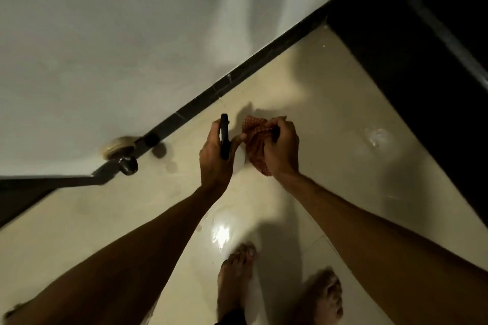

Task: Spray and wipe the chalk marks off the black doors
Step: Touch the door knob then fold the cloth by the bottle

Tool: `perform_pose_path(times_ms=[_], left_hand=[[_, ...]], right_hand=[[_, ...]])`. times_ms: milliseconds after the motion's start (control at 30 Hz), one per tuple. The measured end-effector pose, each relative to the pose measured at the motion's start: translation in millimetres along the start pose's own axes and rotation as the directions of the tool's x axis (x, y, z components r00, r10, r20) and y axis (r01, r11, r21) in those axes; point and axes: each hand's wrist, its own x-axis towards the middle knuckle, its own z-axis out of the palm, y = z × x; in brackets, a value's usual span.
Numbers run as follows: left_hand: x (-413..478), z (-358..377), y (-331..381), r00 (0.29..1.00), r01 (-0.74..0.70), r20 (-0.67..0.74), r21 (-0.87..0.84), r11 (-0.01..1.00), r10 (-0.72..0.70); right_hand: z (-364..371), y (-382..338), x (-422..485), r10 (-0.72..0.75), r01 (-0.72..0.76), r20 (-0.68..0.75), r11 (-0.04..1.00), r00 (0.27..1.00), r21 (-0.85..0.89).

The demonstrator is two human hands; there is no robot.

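Corner of a room: white wall [105,34], black skirting [264,60] running diagonally, glossy cream tiled floor [330,140] w/ light glare and what look like wet patches. The black door [422,60] fills the upper-right edge of the view. It's too dark to tell whether any chalk marks are on it.

Both hands are held out over the floor, mid-frame. The left hand [214,155] has its fingers curled round the neck of a spray bottle [224,137], w/ a black trigger head on top and the white body showing below the palm. The right hand [281,150] bunches a red checked cloth [254,137] in curled fingers. The cloth is just beside the bottle, and contact betw. them can't be confirmed.

Key relation: the door lies up and to the right of both hands, well apart from them, and the right hand w/ the cloth is the nearer one. The bottle's head runs away from the person toward the skirting, not toward the door, so the nozzle prob. has to swing right before any spraying. Judged stage: tools in hand, approach not yet made.

At far left, a round dark knob [128,165] sits on a dark edge, poss. another door, unclear. Bare feet [235,272] show at the bottom.
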Motion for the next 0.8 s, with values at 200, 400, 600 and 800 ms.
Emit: perform_pose_path(times_ms=[200, 400, 600, 800], left_hand=[[-7, 12, -58, 0.999, 0.045, -0.028, 0.008, 0.999, -0.044], [-7, 6, -66, 0.991, 0.081, 0.099, 0.062, 0.995, -0.087], [-9, -16, -68, 0.905, 0.065, 0.399, 0.21, 0.976, -0.146], [-15, -65, -22, 0.816, 0.116, 0.523, 0.271, 0.956, -0.247]], right_hand=[[36, 51, 11, -0.005, 0.044, 0.192, 0.979, 0.981, -0.199], [28, 56, -2, 0.02, 0.024, 0.373, 0.993, 0.928, -0.112], [3, 21, -15, 0.116, -0.114, 0.383, 0.993, 0.917, -0.026], [-43, -39, -49, 0.119, -0.082, 0.364, 0.99, 0.924, -0.115]])
